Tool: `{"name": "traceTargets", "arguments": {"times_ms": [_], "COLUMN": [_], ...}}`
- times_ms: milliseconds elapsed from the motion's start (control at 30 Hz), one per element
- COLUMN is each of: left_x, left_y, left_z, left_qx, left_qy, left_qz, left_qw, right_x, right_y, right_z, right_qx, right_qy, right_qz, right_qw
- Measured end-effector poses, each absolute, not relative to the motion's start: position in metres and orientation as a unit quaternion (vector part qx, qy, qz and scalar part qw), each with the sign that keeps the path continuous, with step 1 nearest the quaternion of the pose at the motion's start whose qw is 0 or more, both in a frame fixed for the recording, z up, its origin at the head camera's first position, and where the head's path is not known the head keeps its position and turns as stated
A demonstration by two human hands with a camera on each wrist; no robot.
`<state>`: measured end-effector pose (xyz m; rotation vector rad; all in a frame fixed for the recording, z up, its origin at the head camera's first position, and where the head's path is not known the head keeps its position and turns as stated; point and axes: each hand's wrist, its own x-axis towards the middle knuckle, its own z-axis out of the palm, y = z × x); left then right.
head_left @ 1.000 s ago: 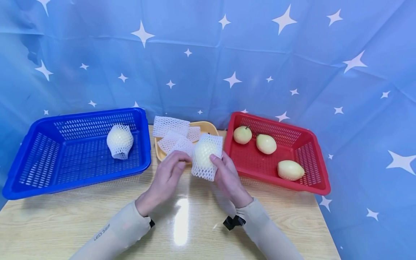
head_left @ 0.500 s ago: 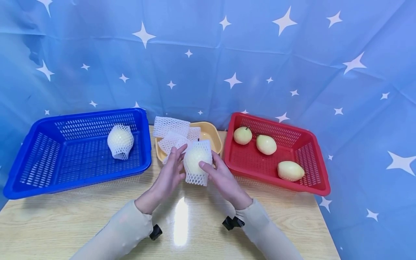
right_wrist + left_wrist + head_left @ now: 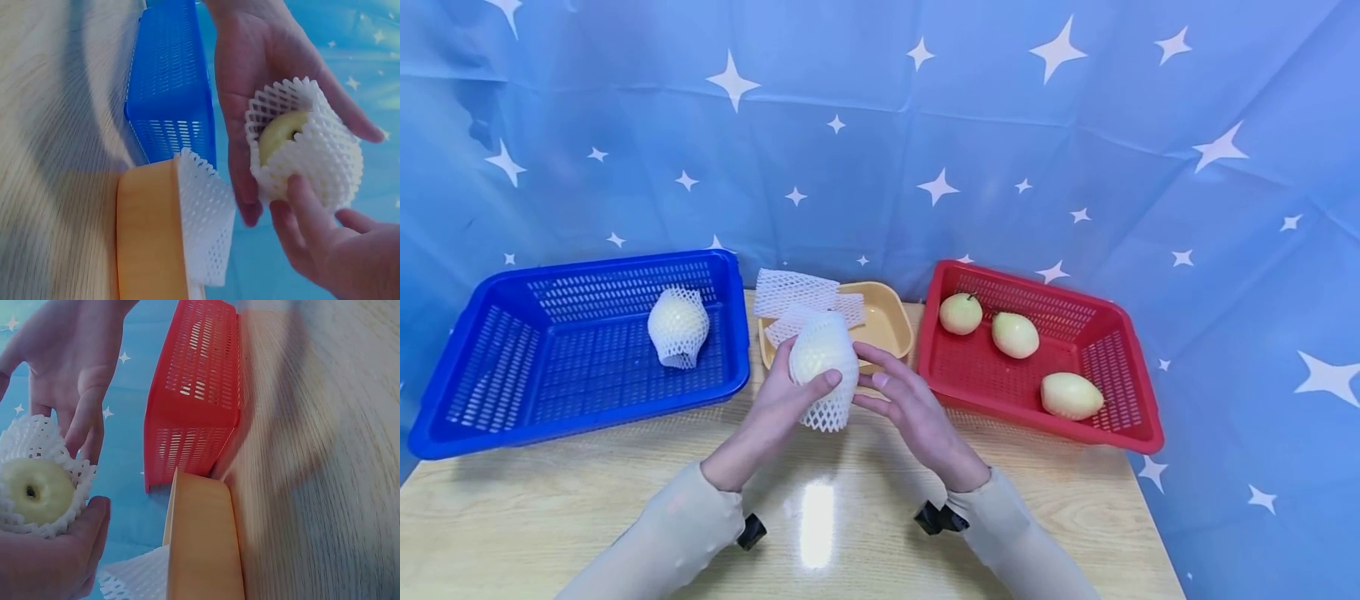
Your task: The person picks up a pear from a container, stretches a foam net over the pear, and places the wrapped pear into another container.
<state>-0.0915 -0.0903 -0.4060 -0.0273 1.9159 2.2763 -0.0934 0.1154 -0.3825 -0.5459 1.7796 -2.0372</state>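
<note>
A pale yellow pear (image 3: 44, 487) sits inside a white foam net sleeve (image 3: 826, 400), its bottom end showing through the sleeve's opening in the left wrist view. My left hand (image 3: 769, 410) holds the sleeved pear, thumb across the near side and fingers around the far side. On the other side, my right hand (image 3: 921, 421) has its fingers extended, and their tips touch the net in the right wrist view. Behind the hands, several more foam nets (image 3: 793, 292) lie in and over a small yellow tray (image 3: 891, 321).
A blue basket (image 3: 625, 404) at left contains one net-covered pear (image 3: 677, 325). The red basket (image 3: 1000, 398) at right holds three bare pears, one being the near pear (image 3: 1071, 395). A starry blue curtain (image 3: 880, 150) hangs behind the wooden table (image 3: 880, 542).
The sleeved pear has moved left, from my right hand into my left. My right hand has loosened its grip, and its fingers have straightened.
</note>
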Motion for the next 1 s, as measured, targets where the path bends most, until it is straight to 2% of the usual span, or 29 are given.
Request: {"name": "traceTargets", "arguments": {"times_ms": [133,400,633,833,1000], "left_x": [-0.09,-0.085,-0.086,-0.099,-0.109], "left_y": [-0.096,-0.13,-0.178,-0.22,-0.25], "left_z": [-0.403,-0.392,-0.378,-0.362,-0.354], "left_qx": [-0.032,-0.047,-0.04,-0.022,-0.008], "left_qy": [0.661,0.678,0.666,0.659,0.651], "left_qz": [0.747,0.733,0.745,0.751,0.757], "left_qw": [0.064,0.003,-0.018,-0.05,-0.055], "right_x": [-0.094,-0.094,-0.1,-0.105,-0.105], "right_y": [0.114,0.11,0.085,0.049,0.023], "right_z": [-0.384,-0.39,-0.388,-0.381,-0.385], "right_qx": [-0.212,-0.242,-0.35,-0.445,-0.503], "right_qy": [0.624,0.692,0.82,0.854,0.848], "right_qz": [-0.729,-0.668,-0.448,-0.254,-0.156], "right_qw": [0.184,0.131,0.068,0.087,0.06]}}
